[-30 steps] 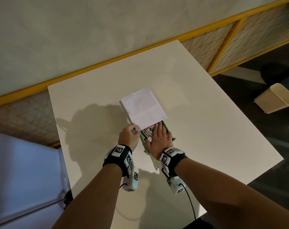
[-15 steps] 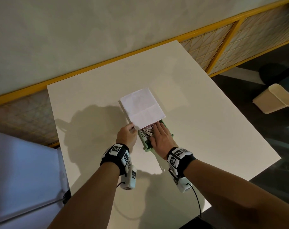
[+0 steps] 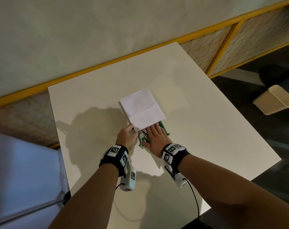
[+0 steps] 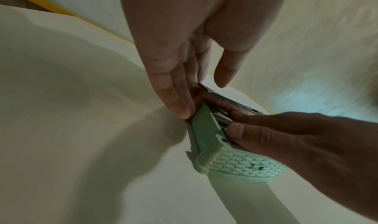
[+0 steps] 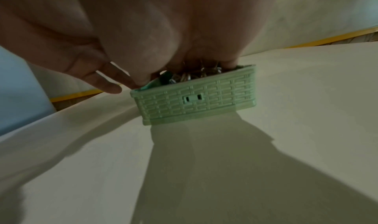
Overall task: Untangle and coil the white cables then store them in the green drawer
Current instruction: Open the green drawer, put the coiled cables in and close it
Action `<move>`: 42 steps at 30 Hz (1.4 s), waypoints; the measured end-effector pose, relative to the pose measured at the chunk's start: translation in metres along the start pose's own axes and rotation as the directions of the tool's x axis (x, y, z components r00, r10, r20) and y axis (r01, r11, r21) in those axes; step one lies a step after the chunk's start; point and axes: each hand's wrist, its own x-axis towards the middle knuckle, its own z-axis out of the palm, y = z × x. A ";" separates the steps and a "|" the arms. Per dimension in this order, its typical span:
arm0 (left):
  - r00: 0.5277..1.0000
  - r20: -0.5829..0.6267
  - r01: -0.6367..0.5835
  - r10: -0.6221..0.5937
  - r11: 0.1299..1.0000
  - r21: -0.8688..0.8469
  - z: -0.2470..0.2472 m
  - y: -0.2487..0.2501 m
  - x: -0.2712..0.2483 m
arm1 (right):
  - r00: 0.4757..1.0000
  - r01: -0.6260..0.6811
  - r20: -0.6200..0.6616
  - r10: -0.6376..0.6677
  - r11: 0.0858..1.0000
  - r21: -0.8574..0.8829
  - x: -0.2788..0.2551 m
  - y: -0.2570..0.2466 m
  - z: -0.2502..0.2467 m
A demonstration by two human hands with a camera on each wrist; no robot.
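I am working at the broad white rectangular table (image 3: 198, 113), where the flat white box-shaped drawer case (image 3: 143, 109) is sitting just ahead of both my hands, and the pale green plastic drawer with the woven-basket front (image 5: 194, 98) is standing part-way out of it, under my right palm.

My right hand (image 3: 156, 138) is lying flat, fingers straight, pressing down on the coiled white cables (image 3: 143, 135) that are filling the drawer. My left hand (image 3: 126, 135) is bracing the case's near left corner, its fingers lying straight along the drawer's side wall in the left wrist view, gripping nothing.

To do this step well, I judge I should be keeping the coils pressed below the rim while sliding the drawer in, withdrawing my fingertips just ahead of the case's edge, with the left hand holding the case from skating away.

My right palm is covering most of the cables, so I cannot tell how neatly they are coiled or whether any loop is riding over the rim. The drawer's back half is lying hidden inside the case.
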 end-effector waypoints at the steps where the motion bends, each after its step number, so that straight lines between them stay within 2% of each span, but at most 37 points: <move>1: 1.000 -0.001 -0.004 0.004 1.000 0.008 -0.001 0.000 0.001 | 1.000 0.010 0.002 -0.010 0.999 0.039 0.003 0.001 -0.002; 3: 1.000 -0.006 0.020 -0.020 1.000 0.011 -0.001 -0.002 0.002 | 0.998 0.062 -0.023 -0.060 0.989 0.137 0.003 0.006 -0.004; 5: 0.999 0.009 0.031 -0.031 0.999 -0.008 -0.002 -0.001 0.001 | 0.983 0.158 -0.127 -0.130 0.957 0.245 -0.003 0.014 -0.006; 7: 1.000 0.017 0.026 -0.025 0.999 -0.035 -0.002 -0.002 0.001 | 0.974 0.182 -0.190 -0.127 0.932 0.313 -0.013 0.022 -0.010; 9: 0.999 0.026 0.041 -0.039 0.996 -0.085 -0.003 -0.003 0.002 | 0.974 0.170 -0.195 -0.111 0.933 0.318 -0.025 0.029 -0.014; 11: 0.998 0.025 0.054 -0.052 0.995 -0.080 -0.004 -0.004 0.005 | 0.947 0.207 -0.300 -0.116 0.934 0.290 -0.037 0.036 -0.013; 13: 0.999 0.016 0.034 -0.034 0.998 -0.047 -0.007 -0.006 0.009 | 0.917 0.190 -0.396 -0.044 0.922 0.337 -0.050 0.042 -0.008; 15: 0.999 -0.018 0.045 -0.046 0.998 -0.032 -0.012 -0.008 0.013 | 0.924 0.008 -0.330 0.195 0.851 0.525 -0.060 0.046 -0.004; 16: 0.998 -0.029 0.061 -0.062 0.998 -0.035 -0.015 -0.008 0.015 | 0.908 -0.139 -0.228 0.352 0.766 0.628 -0.060 0.049 -0.002; 17: 0.997 -0.035 0.069 -0.071 0.996 -0.049 -0.017 -0.008 0.017 | 0.870 -0.278 -0.090 0.484 0.634 0.721 -0.058 0.051 -0.001; 18: 0.996 -0.036 0.078 -0.081 0.995 -0.069 -0.018 -0.007 0.019 | 0.826 -0.373 0.060 0.560 0.463 0.804 -0.054 0.051 0.000; 20: 0.996 -0.023 0.079 -0.082 0.992 -0.099 -0.016 -0.006 0.023 | 0.769 -0.406 0.285 0.572 0.093 0.909 -0.045 0.045 -0.003; 21: 0.997 -0.010 0.072 -0.074 0.991 -0.117 -0.014 -0.005 0.024 | 0.762 -0.394 0.343 0.550 -0.028 0.919 -0.041 0.039 -0.006; 24: 0.999 0.023 0.051 -0.048 0.991 -0.121 -0.008 -0.001 0.027 | 0.757 -0.365 0.437 0.485 -0.241 0.899 -0.028 0.020 -0.017; 26: 0.999 0.014 0.043 -0.042 0.992 -0.117 -0.005 -0.001 0.027 | 0.744 -0.337 0.463 0.481 -0.327 0.883 -0.018 0.015 -0.021; 28: 0.999 -0.004 0.041 -0.042 0.993 -0.107 -0.004 -0.001 0.027 | 0.739 -0.314 0.469 0.483 -0.368 0.875 -0.013 0.013 -0.025; 34: 0.999 -0.013 0.043 -0.045 0.993 -0.111 -0.003 -0.005 0.030 | 0.736 -0.304 0.483 0.474 -0.407 0.861 -0.006 0.013 -0.032; 42: 0.995 -0.017 0.097 -0.100 0.990 -0.098 -0.005 -0.009 0.036 | 0.741 -0.200 0.463 0.487 -0.499 0.843 0.003 0.008 -0.035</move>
